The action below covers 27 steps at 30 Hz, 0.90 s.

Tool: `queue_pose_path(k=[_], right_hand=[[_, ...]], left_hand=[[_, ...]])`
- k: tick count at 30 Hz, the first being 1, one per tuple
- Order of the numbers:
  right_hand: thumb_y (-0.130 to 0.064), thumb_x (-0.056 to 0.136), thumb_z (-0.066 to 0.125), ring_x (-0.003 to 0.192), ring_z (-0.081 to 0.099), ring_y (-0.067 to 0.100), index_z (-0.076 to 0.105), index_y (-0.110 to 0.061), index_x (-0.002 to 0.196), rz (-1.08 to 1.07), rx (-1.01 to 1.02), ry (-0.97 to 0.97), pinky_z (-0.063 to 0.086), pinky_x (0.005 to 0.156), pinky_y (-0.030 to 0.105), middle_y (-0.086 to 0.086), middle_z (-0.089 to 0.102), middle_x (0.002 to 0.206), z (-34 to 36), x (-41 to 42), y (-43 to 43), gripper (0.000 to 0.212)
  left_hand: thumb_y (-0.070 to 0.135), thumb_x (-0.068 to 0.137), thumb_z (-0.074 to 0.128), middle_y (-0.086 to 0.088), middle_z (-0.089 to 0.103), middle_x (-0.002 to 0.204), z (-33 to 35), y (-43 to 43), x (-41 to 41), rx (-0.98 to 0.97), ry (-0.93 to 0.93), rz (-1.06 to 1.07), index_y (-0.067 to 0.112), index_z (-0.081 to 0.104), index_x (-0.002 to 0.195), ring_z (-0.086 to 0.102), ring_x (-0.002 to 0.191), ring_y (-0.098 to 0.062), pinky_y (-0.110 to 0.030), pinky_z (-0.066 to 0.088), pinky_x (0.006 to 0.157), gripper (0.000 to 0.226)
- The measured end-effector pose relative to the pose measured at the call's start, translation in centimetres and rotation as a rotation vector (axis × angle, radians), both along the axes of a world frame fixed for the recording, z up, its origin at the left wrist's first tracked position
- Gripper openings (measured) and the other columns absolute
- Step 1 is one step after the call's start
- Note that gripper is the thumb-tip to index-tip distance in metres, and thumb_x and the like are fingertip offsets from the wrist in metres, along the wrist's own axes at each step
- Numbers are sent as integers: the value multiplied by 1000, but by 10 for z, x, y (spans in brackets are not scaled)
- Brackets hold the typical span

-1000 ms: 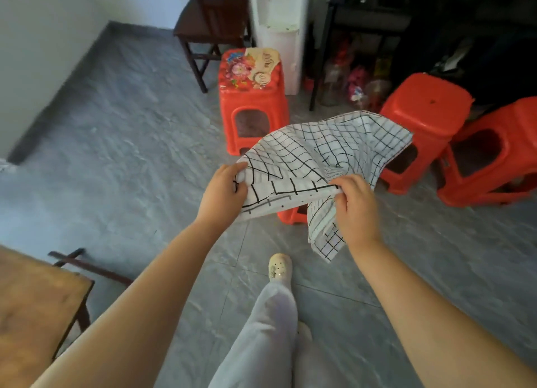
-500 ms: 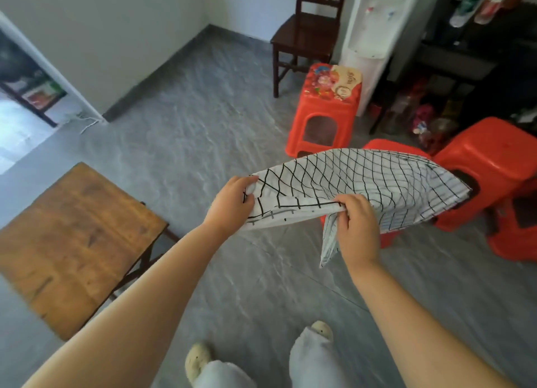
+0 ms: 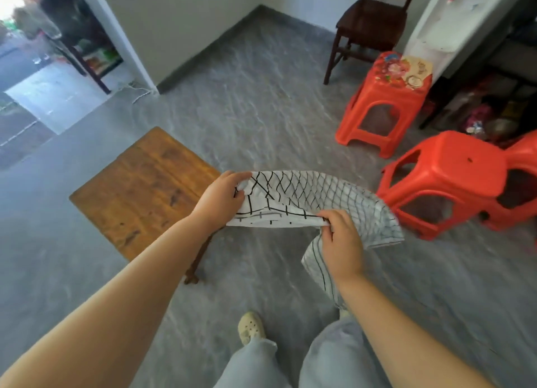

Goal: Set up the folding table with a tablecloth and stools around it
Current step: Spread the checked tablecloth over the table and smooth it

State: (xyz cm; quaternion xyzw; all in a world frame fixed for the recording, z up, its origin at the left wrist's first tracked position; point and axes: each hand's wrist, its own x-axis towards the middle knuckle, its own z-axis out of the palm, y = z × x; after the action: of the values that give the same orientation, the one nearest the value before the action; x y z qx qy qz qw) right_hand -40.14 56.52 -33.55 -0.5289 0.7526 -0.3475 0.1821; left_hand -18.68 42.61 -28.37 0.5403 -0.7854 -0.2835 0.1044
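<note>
The tablecloth (image 3: pixel 316 201), white with a black grid, hangs in the air between the two hands, folded over on itself and bunched rather than spread. The left hand (image 3: pixel 220 201) grips its left end, thumb on top and fingers curled under the edge. The right hand (image 3: pixel 341 242) pinches the near edge a little lower and closer to the body, so the hands are apart with a short span of cloth between them. Past the right hand the cloth fans out to the right, and a loose flap drops below that hand toward the person's trouser leg (image 3: pixel 337 358). No part of the cloth lies on the folding table (image 3: pixel 145 190), whose brown wooden top stands on the floor to the left of the left hand; the left wrist crosses its near right corner in this view, and one dark table leg (image 3: pixel 197 259) shows beside the left forearm. To the right of the right hand, close to the fanned end of the cloth, stands an orange plastic stool (image 3: pixel 444 178), with a second orange stool (image 3: pixel 523 166) right against it and cut off by the frame edge. Further ahead of the right hand is a third orange stool (image 3: pixel 389 97) with a flowered top, well apart from the table. Beyond it stand a dark wooden chair (image 3: pixel 372 24) and a white water dispenser (image 3: pixel 459 24). Below the hands, a pale shoe (image 3: pixel 250 328) rests on the grey tiled floor (image 3: pixel 261 111).
</note>
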Motion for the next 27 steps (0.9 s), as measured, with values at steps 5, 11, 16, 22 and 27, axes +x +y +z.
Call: queue_pose_path(k=[5,11,16,22,27], right_hand=[[-4,93,51,90,53,7,65,-15,104,136,97,-65,40,79,8,-9,55,102,-10,75,-9,21],[-10,95,50,83,52,-4,63,-21,100,335,217,-121,38,67,10,-12,53,98,-18,132,-25,18],[-8,93,53,79,53,2,63,-17,107,594,310,-143,45,67,17,-10,54,101,-24,156,-32,19],[-8,91,58,91,59,12,63,-13,107,788,351,-192,52,82,31,-4,56,105,-15,162,-51,17],[-42,87,64,100,57,4,58,-18,117,1078,517,-178,51,91,30,-10,55,109,-7,153,-72,39]], left_hand=[[8,92,45,3,53,126,-1,5,78,15,-22,103,23,49,135,57,102,-18,-23,41,81,46],[9,92,43,6,54,124,-6,19,144,45,-61,248,27,50,134,59,93,-16,-30,49,80,46],[6,92,40,0,51,132,4,24,166,58,-141,198,27,48,136,55,112,-19,-28,45,89,50],[8,93,39,0,49,134,25,35,172,65,-171,222,30,47,136,54,114,-21,-33,47,94,48],[7,92,42,6,54,125,37,47,173,59,-75,308,31,52,132,56,108,-15,-29,47,89,48]])
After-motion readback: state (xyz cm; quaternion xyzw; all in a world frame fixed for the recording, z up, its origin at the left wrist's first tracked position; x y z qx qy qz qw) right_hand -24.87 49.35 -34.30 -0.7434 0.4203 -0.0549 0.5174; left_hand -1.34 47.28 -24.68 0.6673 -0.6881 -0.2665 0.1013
